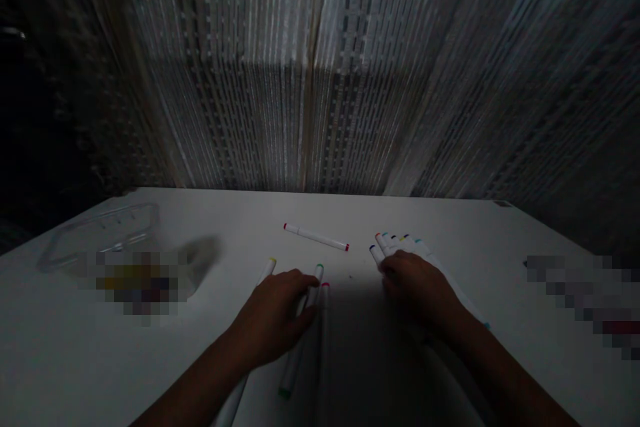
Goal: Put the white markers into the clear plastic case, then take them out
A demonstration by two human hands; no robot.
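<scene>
My left hand point(283, 310) has its thumb and fingers closed around a white marker with green ends point(298, 353). A yellow-tipped marker point(267, 271) runs beneath that hand, and a pink-tipped marker point(325, 340) lies just to its right. My right hand point(417, 283) curls over the near part of a row of white markers point(423, 247) with orange, teal, blue and yellow tips. Its fingers close on a blue-tipped marker point(376, 253) at the row's left side; the fingertips are partly hidden. A red-ended marker point(316, 237) lies apart, farther back between the hands.
A clear plastic box point(103, 230) stands on the white table point(240, 213) at left, its front part pixelated. Another pixelated thing point(580, 293) lies at the right. Behind the table's far edge hangs a striped grey curtain point(300, 93). The light is dim.
</scene>
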